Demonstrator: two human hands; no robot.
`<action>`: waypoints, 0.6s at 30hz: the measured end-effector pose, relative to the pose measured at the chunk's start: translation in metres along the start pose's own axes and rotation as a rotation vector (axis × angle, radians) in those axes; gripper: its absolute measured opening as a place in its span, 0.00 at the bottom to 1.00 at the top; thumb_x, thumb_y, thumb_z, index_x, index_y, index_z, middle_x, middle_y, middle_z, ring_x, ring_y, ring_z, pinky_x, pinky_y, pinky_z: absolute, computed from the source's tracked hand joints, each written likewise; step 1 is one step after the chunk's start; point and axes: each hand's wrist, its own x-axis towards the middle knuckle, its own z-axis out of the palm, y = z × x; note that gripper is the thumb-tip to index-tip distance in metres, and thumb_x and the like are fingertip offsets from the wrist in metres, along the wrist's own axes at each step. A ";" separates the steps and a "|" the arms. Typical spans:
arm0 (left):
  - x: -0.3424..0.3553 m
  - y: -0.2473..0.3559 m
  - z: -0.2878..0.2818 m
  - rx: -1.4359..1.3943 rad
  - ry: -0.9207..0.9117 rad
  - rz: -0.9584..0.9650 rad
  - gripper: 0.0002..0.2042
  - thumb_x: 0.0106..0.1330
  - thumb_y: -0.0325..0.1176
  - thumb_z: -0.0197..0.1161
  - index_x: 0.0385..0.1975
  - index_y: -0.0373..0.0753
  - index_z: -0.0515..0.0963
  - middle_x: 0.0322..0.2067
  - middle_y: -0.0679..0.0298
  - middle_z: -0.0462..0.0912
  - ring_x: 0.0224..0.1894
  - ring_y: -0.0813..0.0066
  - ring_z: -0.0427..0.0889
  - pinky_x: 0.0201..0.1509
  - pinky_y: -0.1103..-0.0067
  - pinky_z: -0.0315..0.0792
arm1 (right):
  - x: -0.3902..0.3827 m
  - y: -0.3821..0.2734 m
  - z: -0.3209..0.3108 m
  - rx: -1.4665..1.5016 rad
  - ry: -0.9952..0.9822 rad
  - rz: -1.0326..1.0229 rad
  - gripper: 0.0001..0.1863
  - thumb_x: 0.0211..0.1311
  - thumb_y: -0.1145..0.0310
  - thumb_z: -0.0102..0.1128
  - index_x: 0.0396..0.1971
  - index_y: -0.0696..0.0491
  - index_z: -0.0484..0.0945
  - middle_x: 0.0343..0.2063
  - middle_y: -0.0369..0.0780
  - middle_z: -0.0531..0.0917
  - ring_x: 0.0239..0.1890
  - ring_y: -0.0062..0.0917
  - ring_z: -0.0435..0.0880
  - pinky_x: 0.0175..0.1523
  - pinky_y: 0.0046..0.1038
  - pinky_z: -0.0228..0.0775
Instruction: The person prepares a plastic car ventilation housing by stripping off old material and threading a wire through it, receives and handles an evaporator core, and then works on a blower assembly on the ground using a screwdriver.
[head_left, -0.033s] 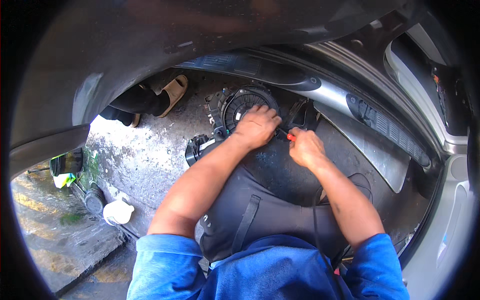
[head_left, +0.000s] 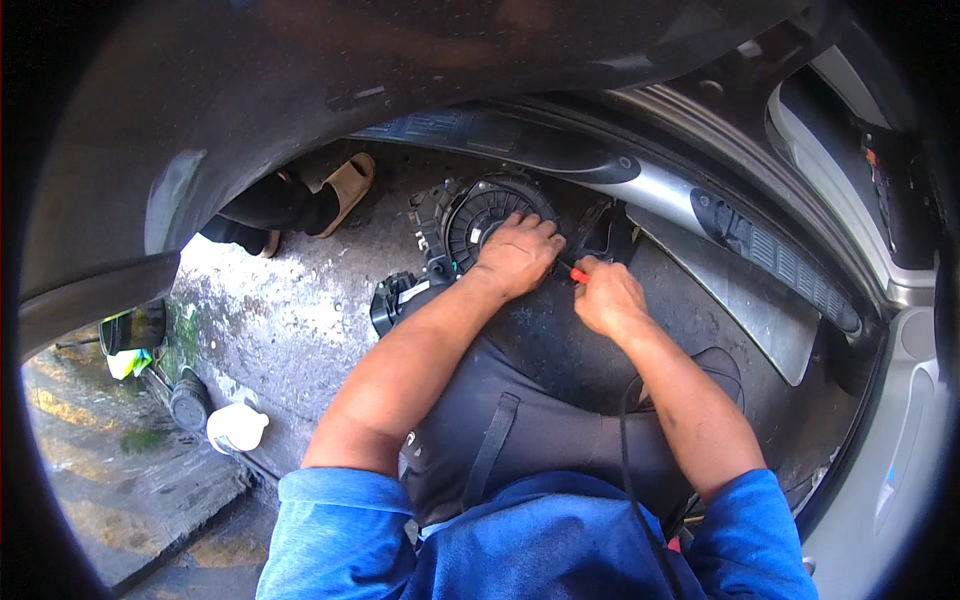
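Observation:
A round black blower motor housing (head_left: pixel 462 228) with radial ribs lies on the dark floor ahead of me. Over its right side rests my left hand (head_left: pixel 517 255), fingers curled down on the rim; the fingertips are partly hidden. Just to the right, my right hand (head_left: pixel 610 298) is closed around the red handle of a screwdriver (head_left: pixel 579 275). Its shaft points left toward the housing's edge beside my left fingers, and the contact of its tip is hidden. A black part with a white label (head_left: pixel 408 292) lies beyond my left forearm, near the housing.
A silver-and-black step bar (head_left: pixel 665 190) curves along the far right, with a flat metal plate (head_left: pixel 735 300) below it. Dark bodywork (head_left: pixel 300 70) overhangs the top. Another person's sandalled foot (head_left: pixel 350 190) stands at far left. A white container (head_left: pixel 237 428) sits on the left floor.
My right hand and the screwdriver have shifted very slightly left. The thin black cord by my right forearm has swung a little left. My left hand keeps its place on the housing.

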 end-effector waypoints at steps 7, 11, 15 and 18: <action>0.021 0.002 0.035 0.160 -0.225 -0.094 0.10 0.60 0.35 0.55 0.35 0.43 0.83 0.40 0.63 0.80 0.48 0.66 0.78 0.54 0.69 0.67 | 0.010 -0.007 0.008 0.048 0.071 -0.048 0.14 0.57 0.70 0.55 0.43 0.56 0.79 0.42 0.52 0.83 0.46 0.48 0.82 0.52 0.44 0.74; 0.021 0.001 0.037 0.180 -0.218 -0.087 0.09 0.60 0.35 0.56 0.33 0.44 0.83 0.40 0.64 0.80 0.47 0.68 0.78 0.53 0.70 0.67 | 0.012 -0.011 0.001 0.058 0.026 -0.009 0.13 0.57 0.70 0.55 0.41 0.57 0.79 0.42 0.52 0.83 0.47 0.48 0.81 0.53 0.44 0.74; 0.019 0.000 0.038 0.187 -0.210 -0.055 0.10 0.60 0.36 0.56 0.34 0.44 0.84 0.41 0.65 0.80 0.48 0.69 0.78 0.53 0.70 0.66 | 0.011 -0.015 -0.003 0.028 -0.012 -0.019 0.14 0.58 0.71 0.55 0.44 0.55 0.79 0.41 0.53 0.83 0.48 0.46 0.82 0.54 0.43 0.74; 0.019 -0.001 0.037 0.199 -0.224 -0.036 0.10 0.61 0.36 0.55 0.35 0.44 0.84 0.41 0.66 0.81 0.48 0.69 0.78 0.53 0.70 0.66 | 0.010 -0.018 -0.008 0.015 -0.038 -0.008 0.14 0.58 0.71 0.55 0.45 0.55 0.80 0.41 0.53 0.83 0.48 0.46 0.82 0.54 0.42 0.74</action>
